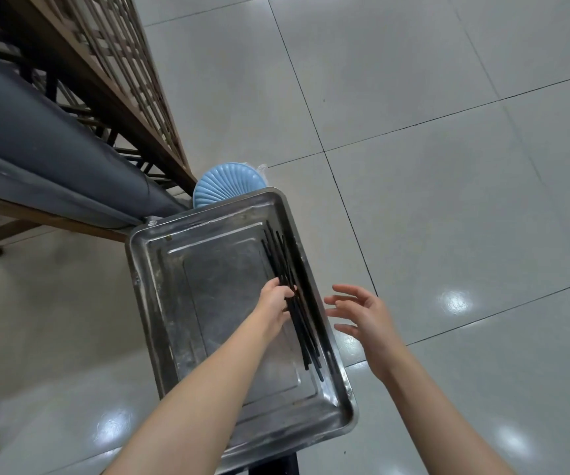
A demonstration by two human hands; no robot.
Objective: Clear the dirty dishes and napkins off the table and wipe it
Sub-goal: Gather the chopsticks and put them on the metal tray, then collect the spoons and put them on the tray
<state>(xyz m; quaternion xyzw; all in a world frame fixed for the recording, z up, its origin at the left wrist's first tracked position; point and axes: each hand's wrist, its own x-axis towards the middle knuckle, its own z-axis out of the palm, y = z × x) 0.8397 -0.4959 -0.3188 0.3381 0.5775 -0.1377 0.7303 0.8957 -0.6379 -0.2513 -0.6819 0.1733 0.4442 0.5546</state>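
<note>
Presently the left hand [274,303] grips the black chopsticks [306,337], fingers [285,290] curled round mid-bundle. Their long axis runs fore and aft of that grip, along the right wall of the steel tray [215,275]. The right hand [362,313] hovers just right of them, fingers spread, holding nothing. Judged: the left hand is nearer and placed to set them down.

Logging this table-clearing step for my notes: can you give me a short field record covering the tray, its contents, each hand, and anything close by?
tray: metal tray, rectangular, shiny, seen above the tiled floor
contents: black chopsticks, bundled along its right side
left hand: grips the chopsticks
right hand: fingers spread, holds nothing, by the tray's right rim
nearby: blue fluted dish beyond the far rim, partly hidden by the tray
</note>
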